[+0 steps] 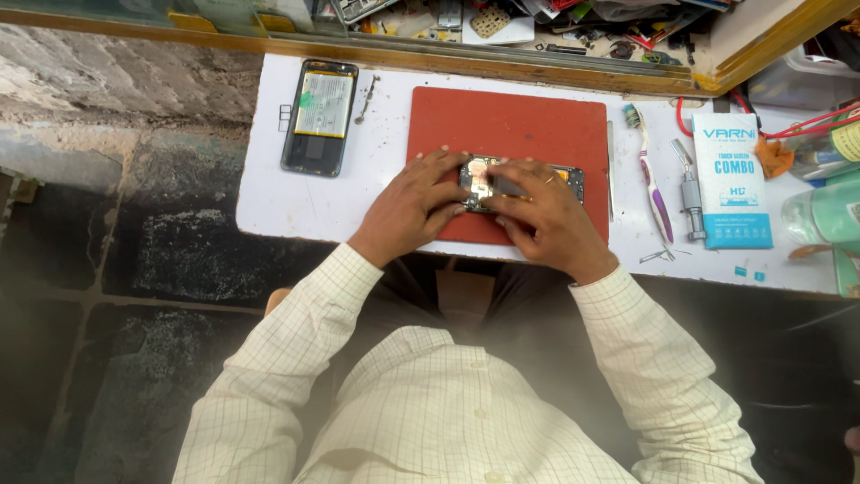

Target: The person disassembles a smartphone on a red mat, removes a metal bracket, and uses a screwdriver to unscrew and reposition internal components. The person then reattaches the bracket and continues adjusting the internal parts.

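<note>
One red mat (pixel 511 134) lies on the white worktop (pixel 269 197), and everything else is placed from it. At the mat's near edge sits one opened phone body (pixel 537 182), its insides showing. The left hand (pixel 412 204) grips the phone's left end, fingers curled over it. The right hand (pixel 537 211) lies flat across the phone's middle, fingers pressed on it; what the fingertips do there is probably hidden beneath them. Left of the mat lies one second opened phone (pixel 320 116), its battery showing. Just right of the mat lies one thin metal strip (pixel 611 170), then one toothbrush (pixel 649 175), one grey metal tool (pixel 690 193) and one white-and-blue box (pixel 733 179).
</note>
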